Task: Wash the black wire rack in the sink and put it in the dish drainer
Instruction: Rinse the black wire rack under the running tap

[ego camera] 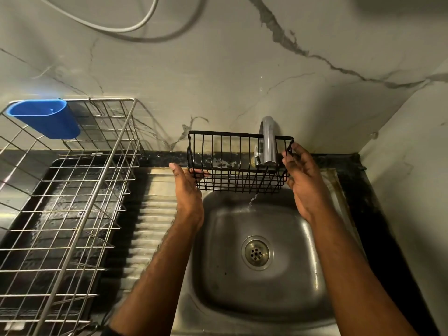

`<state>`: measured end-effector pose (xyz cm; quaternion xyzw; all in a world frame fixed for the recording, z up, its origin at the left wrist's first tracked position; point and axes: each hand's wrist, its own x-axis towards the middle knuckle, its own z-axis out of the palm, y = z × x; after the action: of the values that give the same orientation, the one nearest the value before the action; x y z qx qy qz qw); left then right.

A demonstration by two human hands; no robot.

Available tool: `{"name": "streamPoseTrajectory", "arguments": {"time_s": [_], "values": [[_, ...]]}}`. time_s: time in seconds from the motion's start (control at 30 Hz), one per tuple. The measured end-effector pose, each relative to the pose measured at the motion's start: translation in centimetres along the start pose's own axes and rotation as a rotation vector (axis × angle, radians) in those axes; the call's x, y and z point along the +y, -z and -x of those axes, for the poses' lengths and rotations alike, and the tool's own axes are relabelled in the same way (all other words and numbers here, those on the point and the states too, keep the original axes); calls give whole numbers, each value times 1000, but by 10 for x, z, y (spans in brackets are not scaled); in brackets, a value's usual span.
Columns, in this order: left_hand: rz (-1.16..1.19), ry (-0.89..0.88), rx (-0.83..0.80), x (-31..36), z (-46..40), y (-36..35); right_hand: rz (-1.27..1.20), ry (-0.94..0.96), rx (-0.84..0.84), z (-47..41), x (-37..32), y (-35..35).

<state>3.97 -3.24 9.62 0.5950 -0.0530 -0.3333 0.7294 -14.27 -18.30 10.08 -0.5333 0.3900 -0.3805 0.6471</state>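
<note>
Black wire rack held over the steel sink beneath the tap.
Left hand grips the rack's left end and right hand its right end — fingers curled on the wires; a thin stream of water falls through the rack. The dish drainer, carrying a blue cup, stands to the left.

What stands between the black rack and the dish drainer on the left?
Nothing visible: only the bare ribbed draining board lies between the black wire rack and the dish drainer. The faucet overlaps the rack's right end.
</note>
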Motion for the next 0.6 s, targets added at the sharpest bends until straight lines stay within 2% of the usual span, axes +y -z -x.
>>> {"name": "streamPoseTrajectory", "arguments": {"time_s": [0.2, 0.6], "values": [[-47, 58, -42, 2, 8, -5, -2, -9, 25, 3, 2, 7], [-285, 23, -74, 0, 2, -15, 4, 4, 97, 3, 1, 14]]}}
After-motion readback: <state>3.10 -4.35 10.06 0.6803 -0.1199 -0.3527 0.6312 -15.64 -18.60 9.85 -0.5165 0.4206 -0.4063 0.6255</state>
